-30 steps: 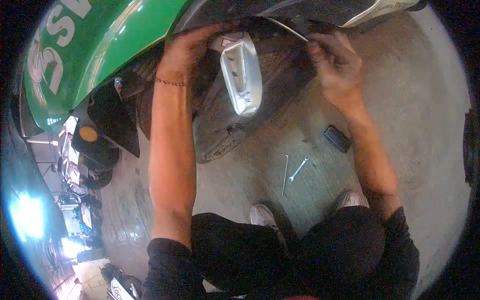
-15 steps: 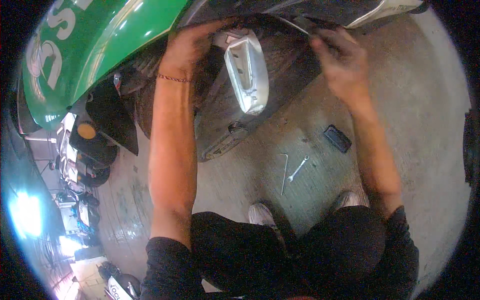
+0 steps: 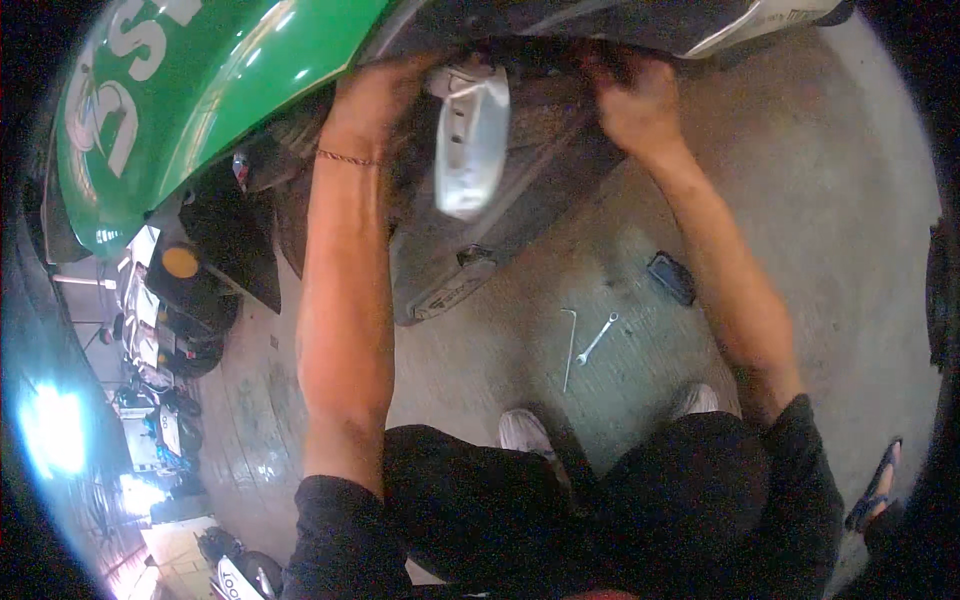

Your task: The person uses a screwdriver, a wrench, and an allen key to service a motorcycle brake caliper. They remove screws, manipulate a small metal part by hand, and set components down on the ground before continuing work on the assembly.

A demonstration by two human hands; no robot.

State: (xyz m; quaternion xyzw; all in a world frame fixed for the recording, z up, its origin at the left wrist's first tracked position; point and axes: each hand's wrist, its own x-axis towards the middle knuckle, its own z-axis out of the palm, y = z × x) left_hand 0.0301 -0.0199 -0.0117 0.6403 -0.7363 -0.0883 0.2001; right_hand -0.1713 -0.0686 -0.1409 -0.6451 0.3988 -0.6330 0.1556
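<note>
My left hand point(image 3: 380, 100) reaches up under the lower edge of a green panel point(image 3: 220, 70) with white lettering and the dark bodywork beside it; its fingertips are hidden. My right hand point(image 3: 640, 105) is curled at the underside of the dark bodywork point(image 3: 520, 25), and what its fingertips grip is too dark to make out. Between my hands, a silver elongated metal piece point(image 3: 470, 160) with small slots hangs below the bodywork.
On the concrete floor lie a combination wrench point(image 3: 597, 338), a hex key point(image 3: 570, 350) and a black phone-sized object point(image 3: 670, 278). Vehicles point(image 3: 170, 340) stand at the left. Another person's sandaled foot point(image 3: 875, 485) is at the lower right, near my right elbow.
My right hand has moved left and deeper under the bodywork, and the thin rod by it is out of sight. The silver piece has shifted and turned slightly. Another person's foot has appeared.
</note>
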